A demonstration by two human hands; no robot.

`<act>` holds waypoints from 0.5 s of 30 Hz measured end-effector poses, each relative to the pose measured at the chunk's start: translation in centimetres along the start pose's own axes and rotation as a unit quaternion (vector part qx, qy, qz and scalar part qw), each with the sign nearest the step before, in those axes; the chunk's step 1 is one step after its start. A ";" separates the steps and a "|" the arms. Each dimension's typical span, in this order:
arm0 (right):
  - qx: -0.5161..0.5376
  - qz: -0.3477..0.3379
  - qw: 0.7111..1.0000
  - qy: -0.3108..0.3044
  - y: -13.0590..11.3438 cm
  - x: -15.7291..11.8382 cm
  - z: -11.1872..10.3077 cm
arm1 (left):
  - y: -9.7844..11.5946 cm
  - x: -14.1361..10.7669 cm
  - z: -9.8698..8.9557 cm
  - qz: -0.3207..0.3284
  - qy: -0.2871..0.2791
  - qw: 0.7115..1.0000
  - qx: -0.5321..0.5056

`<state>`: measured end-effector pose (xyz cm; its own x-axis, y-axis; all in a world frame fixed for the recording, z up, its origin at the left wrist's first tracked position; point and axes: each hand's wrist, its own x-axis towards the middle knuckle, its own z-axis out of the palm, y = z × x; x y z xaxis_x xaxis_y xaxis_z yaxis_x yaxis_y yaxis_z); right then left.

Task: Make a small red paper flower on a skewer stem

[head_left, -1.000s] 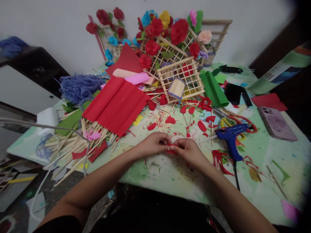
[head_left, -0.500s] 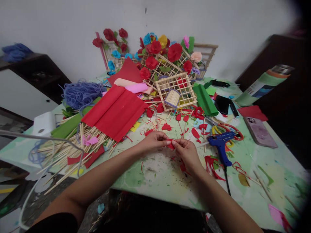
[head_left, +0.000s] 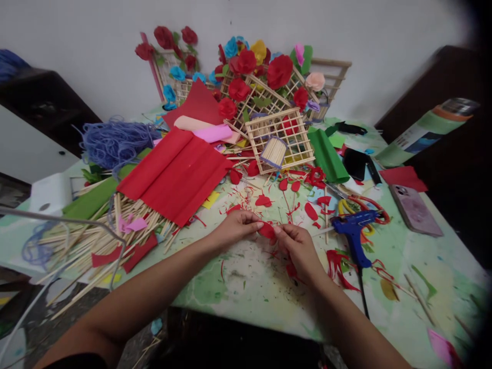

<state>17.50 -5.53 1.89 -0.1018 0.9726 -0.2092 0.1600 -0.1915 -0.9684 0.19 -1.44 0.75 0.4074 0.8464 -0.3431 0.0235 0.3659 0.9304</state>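
Observation:
Between my two hands is a small red paper petal [head_left: 266, 231], held just above the table. My left hand [head_left: 239, 228] pinches its left edge between thumb and fingers. On the other edge, the thumb and fingertips of my right hand [head_left: 298, 246] are closed. Loose red petals [head_left: 263, 200] and thin paper scraps lie just beyond my fingers. To the right of my right hand rests a blue glue gun [head_left: 354, 233], its nozzle pointing left, beside orange-handled scissors [head_left: 371, 207].
Red crepe paper [head_left: 175, 174] covers part of a pile of thin sticks [head_left: 100, 233] on the left. Blue yarn [head_left: 117, 142] lies behind. Stick lattices [head_left: 282, 141] with paper flowers [head_left: 280, 72] stand at the back. A phone [head_left: 415, 210] and a bottle [head_left: 426, 133] are on the right.
My hands have moved slightly apart, so more of the red petal shows flat between them. The view has shifted a little; the things on the table stay in place.

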 end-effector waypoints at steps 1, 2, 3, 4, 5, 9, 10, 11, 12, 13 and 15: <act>0.000 0.005 1.000 0.003 0.0 0.0 0.1 | -0.1 0.0 0.0 -0.002 -0.002 1.000 0.003; -0.001 0.009 1.000 0.006 0.1 0.1 0.1 | -0.1 0.0 0.0 -0.003 -0.003 1.000 0.005; -0.002 0.012 1.000 0.010 0.1 0.1 0.2 | -0.2 0.0 0.0 -0.004 -0.006 1.000 0.005; -0.001 0.014 1.000 0.014 0.2 0.2 0.2 | -0.3 0.0 0.0 -0.006 -0.008 1.000 0.004; 0.000 0.016 1.000 0.017 0.3 0.2 0.3 | -0.3 0.0 0.0 -0.007 -0.009 1.000 0.000; 0.014 0.019 0.999 0.025 0.5 0.3 0.3 | -0.3 -0.1 0.0 -0.012 -0.007 1.000 -0.021; 0.016 0.020 0.999 0.025 0.5 0.3 0.3 | -0.2 -0.1 0.1 -0.011 -0.004 1.000 -0.022; 0.016 0.020 0.999 0.026 0.5 0.3 0.3 | -0.1 -0.2 0.2 -0.009 -0.001 1.000 -0.020; 0.014 0.019 0.999 0.027 0.5 0.2 0.4 | 0.0 -0.2 0.2 -0.008 0.001 1.000 -0.015; 0.011 0.018 0.999 0.027 0.5 0.2 0.4 | 0.0 -0.2 0.3 -0.007 0.003 1.000 -0.010; 0.004 0.011 1.000 0.026 0.5 0.2 0.6 | 0.1 -0.2 0.3 -0.005 0.009 1.000 -0.002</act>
<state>16.99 -5.52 1.28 -0.0476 0.9734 -0.2242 0.1543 -0.2146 -0.9645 0.43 -1.70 0.93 0.3900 0.8500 -0.3541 0.0241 0.3751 0.9267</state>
